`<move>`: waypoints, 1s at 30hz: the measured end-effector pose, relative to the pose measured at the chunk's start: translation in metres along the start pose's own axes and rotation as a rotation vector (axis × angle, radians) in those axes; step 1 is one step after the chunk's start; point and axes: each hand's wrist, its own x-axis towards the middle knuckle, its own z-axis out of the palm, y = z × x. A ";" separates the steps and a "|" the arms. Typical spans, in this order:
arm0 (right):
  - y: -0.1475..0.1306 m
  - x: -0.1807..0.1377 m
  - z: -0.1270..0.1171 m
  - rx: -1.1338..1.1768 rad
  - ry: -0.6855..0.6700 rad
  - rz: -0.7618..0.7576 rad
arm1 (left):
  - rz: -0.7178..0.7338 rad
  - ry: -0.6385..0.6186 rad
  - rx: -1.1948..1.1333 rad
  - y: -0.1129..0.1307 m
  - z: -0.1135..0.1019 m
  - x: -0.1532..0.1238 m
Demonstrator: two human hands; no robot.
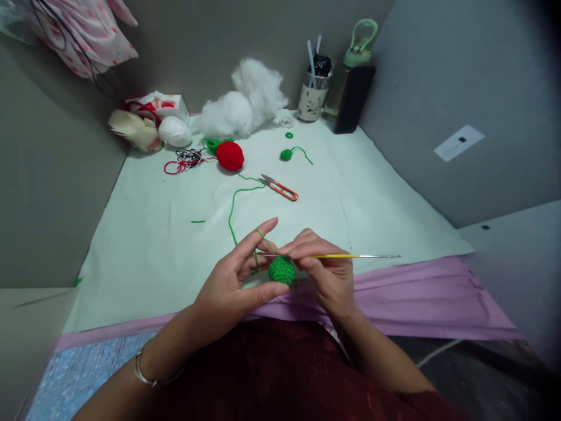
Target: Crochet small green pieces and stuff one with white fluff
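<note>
Between my hands is a small round green crochet piece (281,271). My left hand (240,275) grips it with the thumb at its lower side, the index finger raised with green yarn (232,213) looped over it. That yarn runs back across the cloth towards the thread snips. A double-ended crochet hook (335,256) with a yellow middle lies level in my right hand (324,269), pinched between thumb and fingers. One metal end points left over the top of the green piece; whether it sits in a stitch, I cannot tell.
Orange thread snips (280,188) lie ahead of my hands. Beyond are a red yarn ball (230,156), a small green crocheted piece (286,154), white stuffing (245,105), a pen cup (312,99), a bottle (359,52) and a dark phone-like slab (355,99). Walls enclose the table.
</note>
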 end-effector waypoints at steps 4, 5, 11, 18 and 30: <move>0.002 -0.001 -0.001 -0.019 0.010 0.042 | -0.025 -0.035 -0.109 -0.001 -0.002 -0.001; 0.002 -0.001 -0.001 -0.010 0.009 0.057 | -0.022 -0.034 -0.120 -0.001 -0.002 -0.002; 0.007 0.000 0.000 0.176 0.023 0.195 | 0.100 0.050 0.074 -0.001 0.001 0.002; 0.007 0.002 -0.001 0.278 0.010 0.262 | 0.329 0.059 0.430 -0.002 -0.008 0.008; 0.004 0.009 -0.014 0.348 -0.139 0.228 | 0.279 -0.031 0.439 0.008 -0.011 0.009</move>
